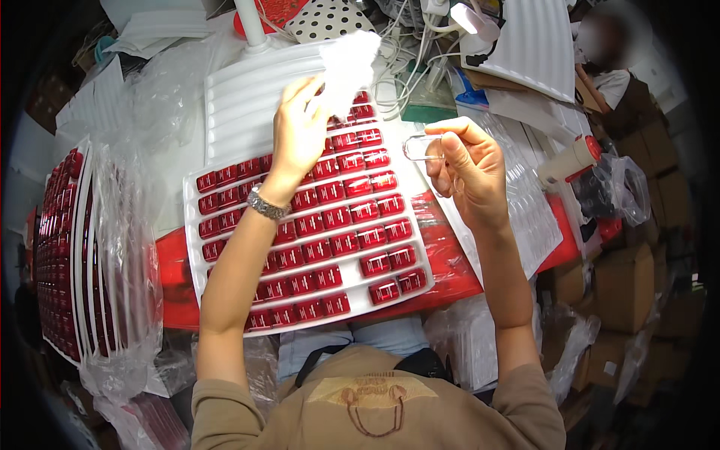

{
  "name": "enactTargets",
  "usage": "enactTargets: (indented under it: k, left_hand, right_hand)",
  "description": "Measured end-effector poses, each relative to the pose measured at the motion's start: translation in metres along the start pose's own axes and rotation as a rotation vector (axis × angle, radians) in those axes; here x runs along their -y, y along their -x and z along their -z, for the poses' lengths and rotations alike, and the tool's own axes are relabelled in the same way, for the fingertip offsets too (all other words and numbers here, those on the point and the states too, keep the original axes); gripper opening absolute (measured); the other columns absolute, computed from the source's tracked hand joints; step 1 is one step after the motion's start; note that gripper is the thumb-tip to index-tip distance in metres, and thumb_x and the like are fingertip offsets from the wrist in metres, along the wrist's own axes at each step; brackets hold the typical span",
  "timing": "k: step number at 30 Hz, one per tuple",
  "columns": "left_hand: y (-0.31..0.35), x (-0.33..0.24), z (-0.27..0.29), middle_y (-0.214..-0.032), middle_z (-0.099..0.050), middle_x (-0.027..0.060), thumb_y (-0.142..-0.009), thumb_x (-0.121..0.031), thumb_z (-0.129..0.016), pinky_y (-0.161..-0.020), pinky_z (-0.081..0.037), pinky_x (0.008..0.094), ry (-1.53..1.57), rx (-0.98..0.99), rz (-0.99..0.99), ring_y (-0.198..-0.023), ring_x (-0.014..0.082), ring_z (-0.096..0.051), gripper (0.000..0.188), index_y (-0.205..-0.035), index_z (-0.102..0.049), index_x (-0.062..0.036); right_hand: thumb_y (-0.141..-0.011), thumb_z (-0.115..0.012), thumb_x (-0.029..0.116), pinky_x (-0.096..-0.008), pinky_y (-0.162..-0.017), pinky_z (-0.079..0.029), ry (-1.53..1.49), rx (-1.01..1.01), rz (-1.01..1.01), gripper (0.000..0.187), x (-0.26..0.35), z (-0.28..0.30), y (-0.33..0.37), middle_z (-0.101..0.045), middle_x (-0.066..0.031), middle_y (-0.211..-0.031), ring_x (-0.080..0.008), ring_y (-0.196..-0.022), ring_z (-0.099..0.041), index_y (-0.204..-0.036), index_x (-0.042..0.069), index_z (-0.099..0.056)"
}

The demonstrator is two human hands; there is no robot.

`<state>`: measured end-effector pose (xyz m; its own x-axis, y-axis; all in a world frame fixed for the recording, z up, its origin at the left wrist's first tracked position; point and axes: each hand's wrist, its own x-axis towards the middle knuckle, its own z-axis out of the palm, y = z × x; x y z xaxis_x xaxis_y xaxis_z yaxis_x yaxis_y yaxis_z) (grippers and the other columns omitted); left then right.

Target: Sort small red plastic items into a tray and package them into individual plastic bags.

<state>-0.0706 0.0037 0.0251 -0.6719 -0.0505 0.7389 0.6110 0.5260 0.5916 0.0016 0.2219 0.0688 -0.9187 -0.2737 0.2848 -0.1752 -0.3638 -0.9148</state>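
Head view: a small clear, rounded, see-through piece (418, 148) is pinched between thumb and forefinger of the right hand (476, 165), held up just beyond the right edge of a white moulded plastic tray (351, 276). Near the tray's far end, the left hand (300, 139) has its fingers partly curled beside a bright white, crumpled cloth-like piece (350, 67); glare hides the contact, so I cannot tell whether it is grasping it. A metal-link band (268, 204) circles the left wrist. Rows of small glossy red rectangular containers (331, 192) fill most of the tray, with a gap in the two rows nearest the person. Beneath it, a shiny red sheet (442, 274) covers part of the white table (171, 206). White ribbed sheets lie behind the tray (238, 97) and to its right (525, 217). At far left, more red containers (64, 247) stand tilted beside clear plastic wrapping (124, 255). White cables (409, 64) tangle at the back, and another person (613, 84) is at the upper right
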Motion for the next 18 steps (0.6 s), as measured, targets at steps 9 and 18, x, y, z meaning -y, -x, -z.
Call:
enactTargets:
  k: [9,18]
  left_hand:
    - [0.111,-0.101,0.076,-0.057,-0.051,0.0053,-0.074,-0.031,-0.074,-0.059,-0.034,0.0314,-0.08,0.44,0.026,-0.056,0.0169,-0.047,0.032,-0.061,-0.06,-0.0054]
    - [0.2,-0.119,0.087,-0.093,-0.057,0.0059,-0.068,-0.014,-0.074,-0.077,-0.037,0.0361,-0.173,0.49,0.222,-0.089,0.023,-0.051,0.032,-0.097,-0.064,-0.0042]
  right_hand:
    - [-0.093,-0.052,0.01,-0.0152,-0.047,-0.036,0.219,-0.139,-0.12,0.02,0.01,-0.021,0.061,-0.059,-0.0034,-0.071,-0.0015,-0.052,-0.047,-0.108,-0.003,-0.054]
    - [-0.093,-0.052,0.009,-0.0163,-0.042,-0.032,0.147,-0.102,-0.465,0.011,-0.041,-0.039,0.148,-0.057,-0.0032,-0.066,-0.0025,-0.046,-0.043,-0.101,0.002,-0.051]
